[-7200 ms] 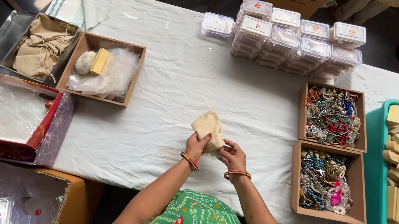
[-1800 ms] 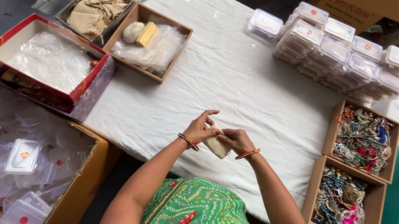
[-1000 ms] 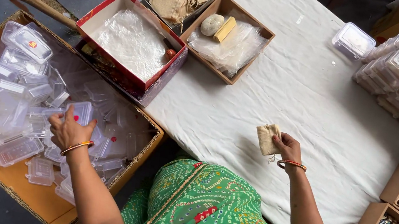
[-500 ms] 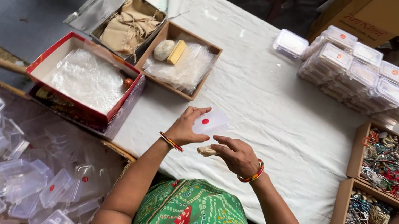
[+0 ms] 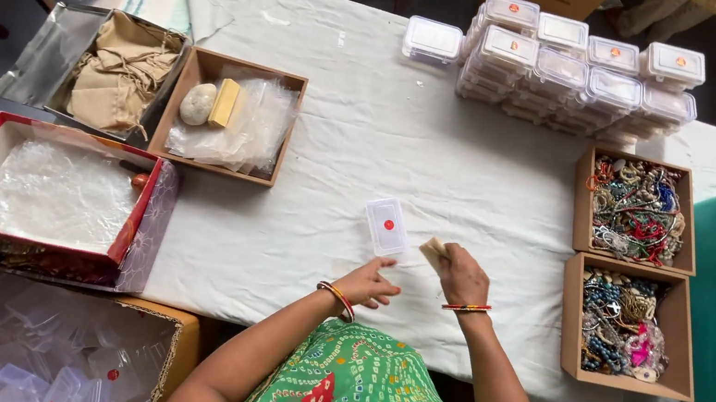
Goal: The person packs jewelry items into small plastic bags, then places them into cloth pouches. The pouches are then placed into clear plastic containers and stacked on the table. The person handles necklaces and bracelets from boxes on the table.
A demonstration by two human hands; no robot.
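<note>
Your right hand (image 5: 462, 276) grips a small tan pouch (image 5: 434, 252); your left hand (image 5: 368, 284) hovers open, empty, beside the clear plastic box (image 5: 386, 226). Box looks light, rigid, slippery: grip its edges.

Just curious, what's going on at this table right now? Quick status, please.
Right hand shut on tan block. Left hand open, empty, beside small clear box lying on cloth. Nothing between hands and box.

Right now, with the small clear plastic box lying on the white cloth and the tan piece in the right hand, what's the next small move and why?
Probably the left hand picks up the small clear plastic box to open it. The box lies shut just ahead of that hand's free fingers, while the right hand already holds the tan piece beside it.
</note>
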